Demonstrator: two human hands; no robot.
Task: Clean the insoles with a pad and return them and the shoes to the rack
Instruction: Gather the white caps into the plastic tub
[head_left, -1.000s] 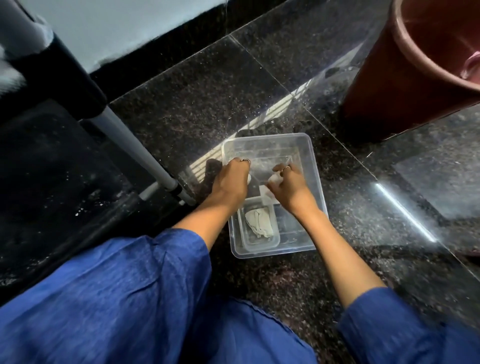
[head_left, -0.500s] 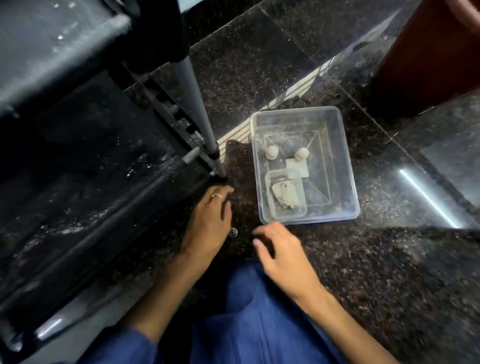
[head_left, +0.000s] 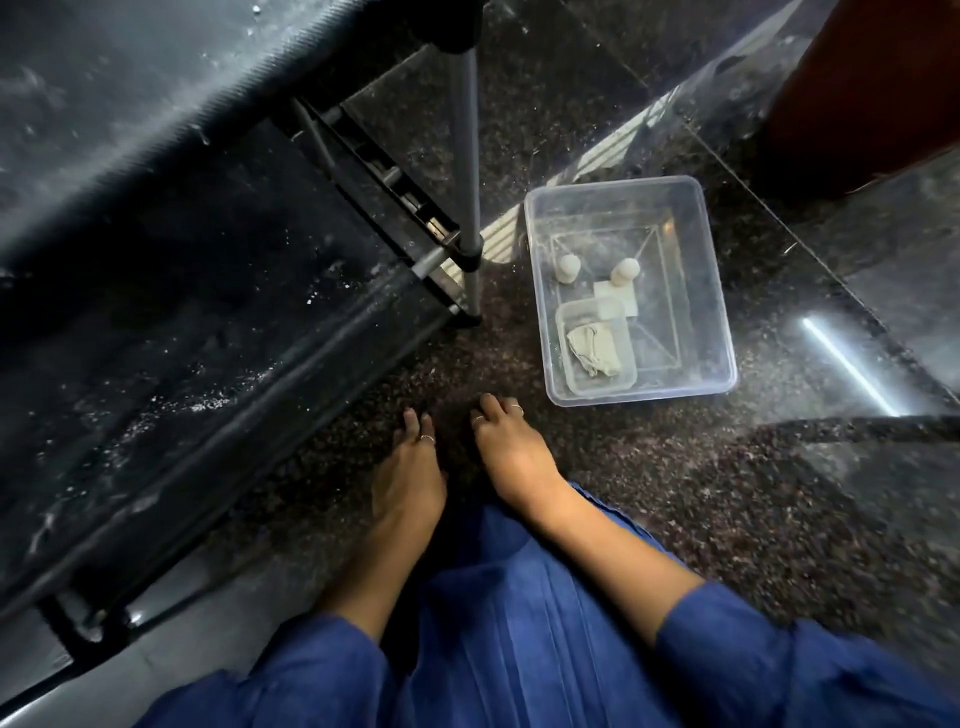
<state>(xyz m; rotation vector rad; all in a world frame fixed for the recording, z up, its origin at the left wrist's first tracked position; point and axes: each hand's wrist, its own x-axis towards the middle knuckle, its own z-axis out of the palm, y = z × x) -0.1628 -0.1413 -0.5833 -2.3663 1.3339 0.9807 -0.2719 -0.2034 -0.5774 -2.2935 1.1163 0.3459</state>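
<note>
Two hands, left hand (head_left: 410, 478) and right hand (head_left: 511, 449), side by side on floor, fingers flat, holding nothing. Clear bin (head_left: 719, 332) with pad (head_left: 615, 301) lies ahead-right; right hand nearer.

Both hands have withdrawn from the clear plastic box (head_left: 717, 291), where a second ago they handled the small white pieces. The left hand (head_left: 410, 480) and right hand (head_left: 511, 449) now lie palm-down, side by side, fingers extended on the floor (head_left: 675, 493); the box stands just beyond the right hand's fingertips, free of both hands.
</note>
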